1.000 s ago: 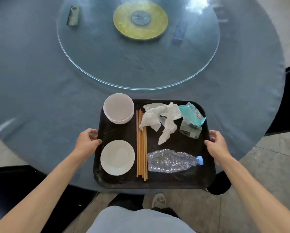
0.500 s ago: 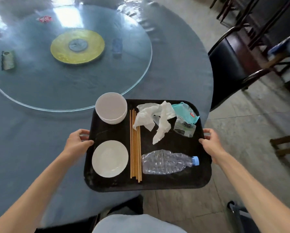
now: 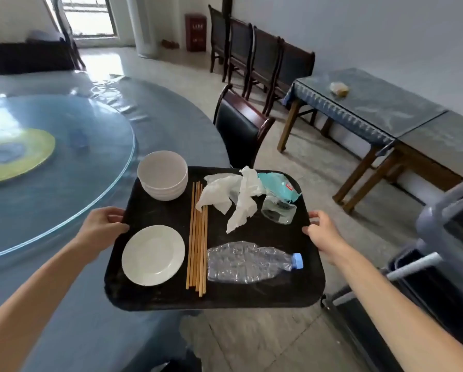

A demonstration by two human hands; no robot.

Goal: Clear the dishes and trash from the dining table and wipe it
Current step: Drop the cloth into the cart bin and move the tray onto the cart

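We hold the black tray by its two short sides: our left hand curls round the left rim, thumb on top, and our right hand grips the right rim the same way. The tray is lifted, its left part over the round table's edge and its right part over the floor.

On it, far left, sits a stack of bowls; near left, a small plate. Chopsticks lie loose down the middle. To the right are crumpled tissue, a teal packet, a clear cup and a crushed bottle.

We judge the carry calls for a level tray, since chopsticks and bottle could roll. A grey cart stands near right; we should turn slowly toward it.
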